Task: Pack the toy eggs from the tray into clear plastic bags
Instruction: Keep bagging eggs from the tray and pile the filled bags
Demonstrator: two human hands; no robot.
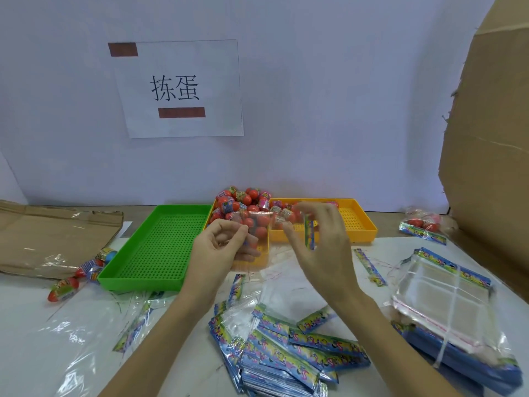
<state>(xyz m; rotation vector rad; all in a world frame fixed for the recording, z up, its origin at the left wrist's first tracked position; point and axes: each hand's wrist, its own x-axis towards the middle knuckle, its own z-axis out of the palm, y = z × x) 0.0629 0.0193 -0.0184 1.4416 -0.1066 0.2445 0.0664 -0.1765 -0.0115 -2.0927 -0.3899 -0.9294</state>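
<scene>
— Toy eggs [243,204], where are they sitting?

— They are lying heaped in the yellow tray [360,222] at the far side of the tabletop [286,287], beside a green tray [160,247].

— And the hands?

— The left hand [220,247] is pinching one edge of a clear plastic bag [257,239] above the trays. The right hand [320,239] is holding the bag's printed strip [310,233] between thumb and fingers. A filled bag [423,224] is resting far right; a stack of bags [446,305] is lying nearer.
</scene>
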